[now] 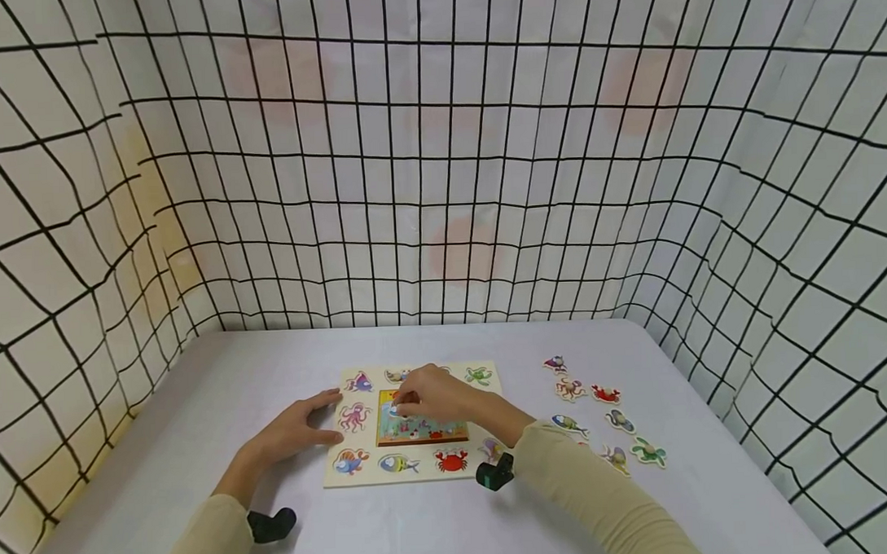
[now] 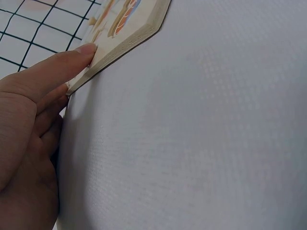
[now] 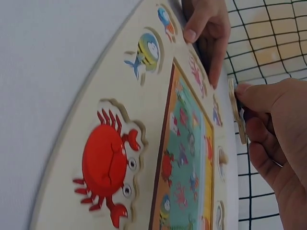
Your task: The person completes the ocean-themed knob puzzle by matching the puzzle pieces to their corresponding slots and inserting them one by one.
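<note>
A flat wooden puzzle board [image 1: 370, 475] lies on the table, with sea-animal shapes around a central picture. Along its left edge rests my left hand [image 1: 295, 429], thumb and fingers apart; the left wrist view shows the thumb [image 2: 85, 51] touching the board's side. Over the central picture, my right hand [image 1: 436, 395] pinches a thin wooden puzzle piece [image 3: 237, 112] between thumb and fingers. It is seen nearly edge-on in the right wrist view, so most of its printed face is hidden. A red crab shape [image 3: 104, 160] shows in its recess near the board's front edge.
Loose pieces lie on the table to the right, among them a red crab [image 1: 606, 394], an octopus [image 1: 569, 388], a striped fish [image 1: 568, 423] and a green turtle [image 1: 648, 452]. White walls with black netting [image 1: 441, 204] surround the table [image 1: 285, 356].
</note>
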Available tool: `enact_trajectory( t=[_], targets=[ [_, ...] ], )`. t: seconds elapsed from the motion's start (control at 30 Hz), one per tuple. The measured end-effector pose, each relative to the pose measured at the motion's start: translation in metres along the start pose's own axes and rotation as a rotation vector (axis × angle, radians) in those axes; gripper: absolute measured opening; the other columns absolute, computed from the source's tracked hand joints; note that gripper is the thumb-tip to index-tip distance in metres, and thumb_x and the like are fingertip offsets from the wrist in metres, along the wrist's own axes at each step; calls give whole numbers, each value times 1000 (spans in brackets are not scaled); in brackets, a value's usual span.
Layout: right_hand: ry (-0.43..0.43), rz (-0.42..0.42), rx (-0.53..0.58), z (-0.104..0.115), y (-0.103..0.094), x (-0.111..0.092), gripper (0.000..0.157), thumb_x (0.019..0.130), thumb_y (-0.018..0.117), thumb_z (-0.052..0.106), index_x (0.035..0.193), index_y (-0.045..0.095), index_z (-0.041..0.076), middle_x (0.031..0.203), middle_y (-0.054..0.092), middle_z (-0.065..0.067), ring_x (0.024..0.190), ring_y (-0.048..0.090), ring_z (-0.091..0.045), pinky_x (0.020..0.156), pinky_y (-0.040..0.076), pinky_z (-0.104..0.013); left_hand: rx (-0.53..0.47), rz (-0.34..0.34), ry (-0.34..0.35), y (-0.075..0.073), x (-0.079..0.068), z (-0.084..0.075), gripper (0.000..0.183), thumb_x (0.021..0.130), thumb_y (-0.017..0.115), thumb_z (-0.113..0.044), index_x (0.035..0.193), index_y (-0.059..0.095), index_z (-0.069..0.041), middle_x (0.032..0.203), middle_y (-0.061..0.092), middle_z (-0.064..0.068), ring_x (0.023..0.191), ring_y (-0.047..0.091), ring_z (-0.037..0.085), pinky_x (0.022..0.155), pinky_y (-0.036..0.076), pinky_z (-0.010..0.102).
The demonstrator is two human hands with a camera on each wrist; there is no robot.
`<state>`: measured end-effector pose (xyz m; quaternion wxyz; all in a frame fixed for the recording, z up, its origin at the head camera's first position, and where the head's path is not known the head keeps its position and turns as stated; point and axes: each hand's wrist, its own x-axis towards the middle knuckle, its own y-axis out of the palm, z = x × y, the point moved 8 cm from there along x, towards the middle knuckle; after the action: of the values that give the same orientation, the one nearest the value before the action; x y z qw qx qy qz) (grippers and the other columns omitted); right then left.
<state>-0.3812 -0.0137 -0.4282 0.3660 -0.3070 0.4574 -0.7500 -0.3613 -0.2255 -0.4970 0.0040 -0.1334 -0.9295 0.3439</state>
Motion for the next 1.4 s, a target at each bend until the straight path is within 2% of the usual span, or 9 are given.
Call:
enact_trajectory(
  t=[0.4, 0.67, 0.87, 1.13, 1.4],
  targets=[
    [-95, 28, 34, 28, 18, 8, 12, 99, 73, 19, 102, 81, 11, 83, 66, 15, 72, 56, 3, 68, 48, -12, 5, 6, 21, 0, 0, -3, 85, 83, 88, -35, 153, 49, -6, 164, 34, 18, 153, 18, 46, 119, 15, 67],
    [-107, 81, 18, 45, 40, 15, 13, 99, 73, 24, 103, 81, 14, 80, 63, 18, 72, 54, 4, 68, 47, -10, 7, 3, 35, -1, -1, -4, 83, 84, 87, -34, 153, 50, -6, 164, 34, 18, 152, 19, 46, 118, 15, 69],
    [-116, 88, 18, 55, 53, 20, 13, 99, 74, 25, 102, 80, 14, 80, 62, 18, 72, 52, 5, 67, 46, -9, 4, 2, 51, -1, 0, -5, 82, 84, 87, -34, 152, 51, -5, 163, 35, 19, 152, 20, 47, 118, 15, 70],
    [-136, 95, 13, 64, 62, 21, 14, 99, 73, 25, 103, 80, 13, 79, 62, 19, 71, 52, 8, 67, 44, -7, 7, 10, 51, 0, -1, -6, 81, 85, 86, -32, 152, 51, -5, 163, 35, 20, 152, 20, 47, 117, 15, 72],
    [-144, 77, 44, 62, 66, 24, 14, 99, 74, 24, 101, 80, 12, 79, 63, 18, 70, 52, 8, 67, 45, -7, 12, 4, 53, -1, -1, -6, 80, 85, 86, -33, 152, 51, -5, 163, 35, 20, 152, 20, 47, 117, 15, 71]
  ],
)
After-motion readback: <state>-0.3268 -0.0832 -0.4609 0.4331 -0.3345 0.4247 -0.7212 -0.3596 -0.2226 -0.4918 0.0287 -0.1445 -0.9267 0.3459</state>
